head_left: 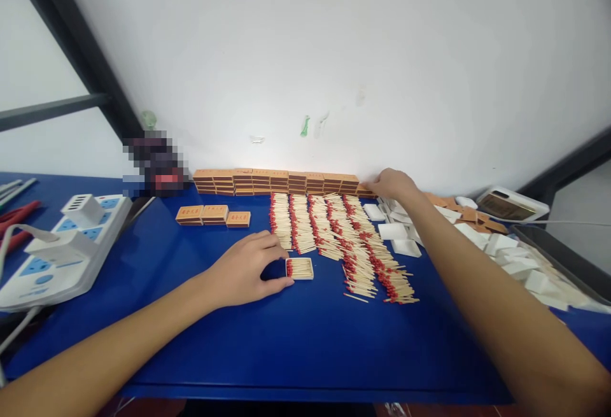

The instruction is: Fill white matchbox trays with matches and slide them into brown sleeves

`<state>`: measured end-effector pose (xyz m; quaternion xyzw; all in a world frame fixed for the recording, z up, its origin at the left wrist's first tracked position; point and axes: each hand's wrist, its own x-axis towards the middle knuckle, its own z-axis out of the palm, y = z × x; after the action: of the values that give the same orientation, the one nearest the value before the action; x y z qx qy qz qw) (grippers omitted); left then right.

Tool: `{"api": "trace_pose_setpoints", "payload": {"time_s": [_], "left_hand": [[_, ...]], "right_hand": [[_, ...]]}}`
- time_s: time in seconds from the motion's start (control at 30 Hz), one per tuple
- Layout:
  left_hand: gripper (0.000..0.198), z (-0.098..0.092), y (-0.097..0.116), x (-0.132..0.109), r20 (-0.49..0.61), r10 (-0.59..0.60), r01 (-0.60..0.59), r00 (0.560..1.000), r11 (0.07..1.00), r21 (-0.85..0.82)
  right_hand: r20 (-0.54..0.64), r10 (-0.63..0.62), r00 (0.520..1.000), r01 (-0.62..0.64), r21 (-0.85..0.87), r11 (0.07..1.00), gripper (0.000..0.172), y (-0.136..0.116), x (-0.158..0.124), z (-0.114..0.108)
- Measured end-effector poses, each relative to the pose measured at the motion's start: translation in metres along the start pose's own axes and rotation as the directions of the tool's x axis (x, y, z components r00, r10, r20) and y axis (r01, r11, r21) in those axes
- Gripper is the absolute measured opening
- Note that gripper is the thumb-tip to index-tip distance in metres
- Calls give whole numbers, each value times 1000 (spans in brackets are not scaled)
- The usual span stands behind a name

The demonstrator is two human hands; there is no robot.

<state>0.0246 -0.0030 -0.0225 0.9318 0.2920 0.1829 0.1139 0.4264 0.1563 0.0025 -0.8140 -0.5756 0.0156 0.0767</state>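
A small white matchbox tray [308,276] filled with red-headed matches lies on the blue table. My left hand [248,270] has its thumb and fingers closed around the tray's left end. Farther back, my right hand [394,184] reaches to the right end of a long stacked row of orange matchboxes [296,183]. Its fingertips are closed on the orange matchbox [367,193] at that end, partly hiding it. Loose matches [327,229] lie in several columns between the two hands. Nearer me, a single match [356,298] rests apart from them.
A shorter row of orange matchboxes [202,214] stands at left. White empty trays [405,246] and orange sleeves [470,214] are heaped at right, near a white phone [513,205]. A power strip [102,239] with plugs and red-handled pliers [19,223] occupy the left side.
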Motion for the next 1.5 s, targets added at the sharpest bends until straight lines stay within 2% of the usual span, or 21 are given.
{"api": "trace_pose_setpoints", "payload": {"time_s": [0.07, 0.13, 0.27, 0.37, 0.43, 0.5, 0.57, 0.6, 0.67, 0.73, 0.8, 0.87, 0.97, 1.1, 1.17, 1.27, 1.3, 1.37, 1.43, 1.5], "left_hand": [[28, 1, -1, 0, 5, -3, 3, 1000, 1000, 4], [29, 2, -1, -1, 1, 0, 0, 1000, 1000, 10], [28, 2, -1, -1, -5, 8, -8, 1000, 1000, 15], [36, 1, 0, -1, -10, -5, 5, 1000, 1000, 10], [49, 0, 0, -1, -52, -24, 25, 998, 1000, 12], [59, -2, -1, -2, -151, -43, 48, 988, 999, 24], [67, -5, -1, -3, -275, -49, 59, 960, 998, 30], [70, -6, -1, -3, -318, -41, 52, 947, 998, 26], [71, -10, -1, -3, -362, 1, 11, 932, 999, 30], [61, -12, -1, -3, -367, 76, -61, 927, 997, 52], [45, -14, -1, -2, -340, 137, -126, 931, 991, 54], [36, -15, -2, -2, -290, 158, -156, 944, 987, 31], [36, -15, -2, -3, -237, 166, -168, 957, 986, 14], [34, -14, -1, -3, -236, 154, -161, 959, 987, -11], [32, -15, -1, -3, -247, 110, -127, 963, 990, -54], [30, -18, -5, 0, -269, 42, -65, 962, 995, -77], [30, -20, -7, 1, -272, 29, -49, 962, 997, -66], [30, -23, -11, 2, -249, 7, -19, 968, 999, -44], [32, -25, -15, 3, -215, -4, -3, 977, 999, -32], [34, -25, -17, 3, -177, -3, -2, 984, 1000, -31]], "right_hand": [[-20, 33, 999, -32, 18, 999, 43, -7, 1, 2], [-39, 52, 998, -49, 57, 997, 40, -8, -2, -1], [-85, 84, 993, -67, 183, 981, 27, 0, -18, -21], [-174, 93, 980, -38, 294, 955, 27, 1, -47, -40], [-216, 55, 975, 29, 369, 929, 31, -5, -79, -47], [-228, -24, 973, 128, 454, 881, 38, -19, -119, -46], [-192, -222, 956, 293, 656, 696, 41, -38, -162, -37], [-133, -343, 930, 328, 724, 606, 45, -48, -182, -30], [-18, -506, 862, 294, 833, 470, 51, -64, -214, -14], [44, -570, 821, 241, 877, 415, 49, -75, -233, 0], [71, -611, 788, 218, 897, 385, 47, -79, -241, 8], [83, -624, 777, 210, 900, 381, 47, -78, -241, 9], [104, -622, 776, 187, 905, 383, 47, -75, -237, 8], [134, -636, 760, 148, 917, 370, 47, -72, -236, 7], [113, -625, 772, 167, 913, 371, 48, -71, -237, 7], [-2, -601, 799, 347, 818, 459, 43, -66, -236, 7], [-31, -618, 786, 431, 744, 510, 42, -63, -235, 7], [-31, -685, 728, 570, 582, 580, 45, -59, -235, 6], [16, -734, 679, 636, 485, 600, 49, -57, -235, 7], [52, -749, 661, 652, 455, 607, 40, -57, -236, 9]]}}
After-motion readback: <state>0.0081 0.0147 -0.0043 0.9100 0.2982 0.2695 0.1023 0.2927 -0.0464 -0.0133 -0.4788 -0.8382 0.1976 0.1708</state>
